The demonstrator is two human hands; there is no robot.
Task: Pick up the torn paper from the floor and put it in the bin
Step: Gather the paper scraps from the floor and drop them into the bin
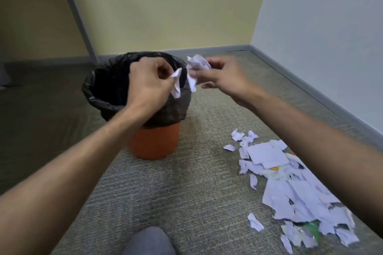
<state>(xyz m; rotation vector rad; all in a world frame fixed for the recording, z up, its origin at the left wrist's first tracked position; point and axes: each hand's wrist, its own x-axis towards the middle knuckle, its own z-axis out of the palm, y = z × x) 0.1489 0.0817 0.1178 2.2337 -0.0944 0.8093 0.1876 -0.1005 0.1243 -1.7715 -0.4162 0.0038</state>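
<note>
Grey-green carpet [165,188] runs to a corner of pale walls. An orange bin [155,143] with a black liner [103,89] stands directly under the left hand [149,87], which pinches a small paper scrap [176,85] over the bin's mouth. The right hand [223,80] grips a crumpled wad of torn paper [196,66] just beside the liner's rim, apparently outside it. Risk: released from there, the wad would likely miss the bin and fall to the carpet. Both forearms reach forward, wrists bent down, fingers closed. A large heap of torn paper [290,188] lies on the floor beneath the right forearm, not yet collected.
</note>
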